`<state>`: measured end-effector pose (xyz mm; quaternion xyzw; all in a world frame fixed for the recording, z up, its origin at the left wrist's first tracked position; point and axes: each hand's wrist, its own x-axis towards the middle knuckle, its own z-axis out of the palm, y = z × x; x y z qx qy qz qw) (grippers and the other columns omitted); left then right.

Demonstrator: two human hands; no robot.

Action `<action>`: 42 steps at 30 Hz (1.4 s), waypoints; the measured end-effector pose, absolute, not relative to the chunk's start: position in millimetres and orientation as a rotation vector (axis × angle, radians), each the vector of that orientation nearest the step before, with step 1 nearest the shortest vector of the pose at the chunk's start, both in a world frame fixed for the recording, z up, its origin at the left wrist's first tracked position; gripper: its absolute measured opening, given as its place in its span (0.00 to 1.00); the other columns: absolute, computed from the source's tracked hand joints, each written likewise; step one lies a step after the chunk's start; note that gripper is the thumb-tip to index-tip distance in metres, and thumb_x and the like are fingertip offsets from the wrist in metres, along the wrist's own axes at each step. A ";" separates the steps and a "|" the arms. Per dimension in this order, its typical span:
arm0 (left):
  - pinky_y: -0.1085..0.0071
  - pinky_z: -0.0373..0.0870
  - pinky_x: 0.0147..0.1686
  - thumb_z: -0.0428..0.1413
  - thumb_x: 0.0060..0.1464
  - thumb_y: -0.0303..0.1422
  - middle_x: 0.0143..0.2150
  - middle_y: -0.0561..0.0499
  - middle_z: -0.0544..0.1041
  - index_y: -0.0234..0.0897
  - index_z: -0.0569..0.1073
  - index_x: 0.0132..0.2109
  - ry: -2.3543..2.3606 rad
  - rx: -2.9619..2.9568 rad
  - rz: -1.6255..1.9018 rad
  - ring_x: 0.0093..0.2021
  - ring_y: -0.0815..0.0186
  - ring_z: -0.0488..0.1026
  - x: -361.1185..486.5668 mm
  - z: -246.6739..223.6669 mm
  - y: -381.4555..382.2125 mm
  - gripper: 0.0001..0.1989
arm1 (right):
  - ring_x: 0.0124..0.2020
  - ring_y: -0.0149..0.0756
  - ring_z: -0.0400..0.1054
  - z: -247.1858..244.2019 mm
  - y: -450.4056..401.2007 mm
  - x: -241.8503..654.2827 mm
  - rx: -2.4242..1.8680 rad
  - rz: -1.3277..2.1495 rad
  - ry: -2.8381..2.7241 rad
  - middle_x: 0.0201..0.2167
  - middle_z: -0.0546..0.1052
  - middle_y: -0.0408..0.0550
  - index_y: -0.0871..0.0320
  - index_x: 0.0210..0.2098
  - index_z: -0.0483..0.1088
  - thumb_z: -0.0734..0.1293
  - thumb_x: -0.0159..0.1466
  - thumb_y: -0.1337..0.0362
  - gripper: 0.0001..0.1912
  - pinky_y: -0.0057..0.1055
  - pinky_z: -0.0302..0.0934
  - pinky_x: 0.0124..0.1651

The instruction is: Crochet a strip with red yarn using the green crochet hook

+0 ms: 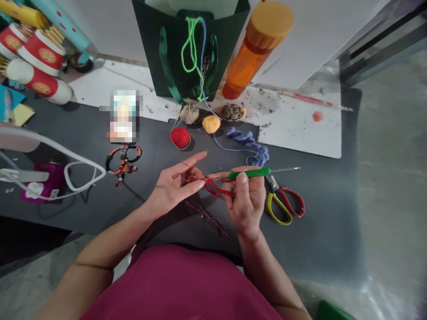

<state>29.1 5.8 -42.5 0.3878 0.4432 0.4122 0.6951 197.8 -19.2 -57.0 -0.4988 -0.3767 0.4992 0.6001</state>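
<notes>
A crochet hook with a green handle (250, 173) lies in my right hand (246, 200), its metal shaft reaching left to the red yarn piece (216, 190). Thumb and fingers of that hand are closed round the handle. My left hand (176, 182) pinches the red work near the hook's tip, with its index finger stretched out. Thin red yarn runs up toward the red ball (180, 138). Beyond my hands sit a yellow ball (211, 124) and curly blue crochet work (251, 144). Scissors (283, 204) with yellow and red handles rest beside my right hand.
Glasses (207, 218) lie just below my hands. A dark green bag (180, 53) and an orange bottle (256, 49) stand at the back. Beaded bracelets (122, 162), a white cable (76, 155) and a purple packet (45, 182) are on the left.
</notes>
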 end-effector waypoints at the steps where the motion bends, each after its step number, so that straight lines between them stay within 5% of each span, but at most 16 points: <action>1: 0.70 0.70 0.47 0.69 0.51 0.33 0.34 0.53 0.78 0.41 0.78 0.61 1.001 0.875 0.921 0.38 0.69 0.73 29.1 -42.4 5.8 0.29 | 0.09 0.21 0.50 -56.8 -19.7 197.7 -1.162 1.138 -0.893 0.18 0.72 0.33 0.51 0.39 0.66 0.67 0.70 0.48 0.14 0.21 0.43 0.11; 12: 0.71 0.69 0.43 0.69 0.50 0.31 0.32 0.54 0.77 0.40 0.79 0.60 1.059 0.858 0.912 0.35 0.70 0.71 31.5 -41.3 5.3 0.28 | 0.14 0.27 0.57 -64.5 -31.8 199.1 -1.260 0.913 -1.091 0.30 0.82 0.42 0.49 0.40 0.68 0.68 0.70 0.54 0.08 0.31 0.53 0.17; 27: 0.73 0.70 0.40 0.73 0.46 0.32 0.32 0.55 0.76 0.41 0.81 0.57 0.920 0.630 0.915 0.33 0.73 0.71 32.7 -49.8 8.0 0.29 | 0.09 0.21 0.50 -58.6 -20.7 193.4 -1.115 1.202 -0.840 0.19 0.74 0.33 0.50 0.39 0.66 0.71 0.67 0.51 0.13 0.21 0.43 0.11; 42: 0.75 0.67 0.38 0.72 0.46 0.31 0.33 0.56 0.75 0.40 0.79 0.59 0.893 0.618 0.925 0.34 0.74 0.70 32.3 -50.4 7.7 0.30 | 0.10 0.18 0.46 -55.1 -17.3 188.6 -1.092 1.256 -0.719 0.26 0.81 0.37 0.51 0.38 0.66 0.73 0.66 0.52 0.14 0.19 0.43 0.12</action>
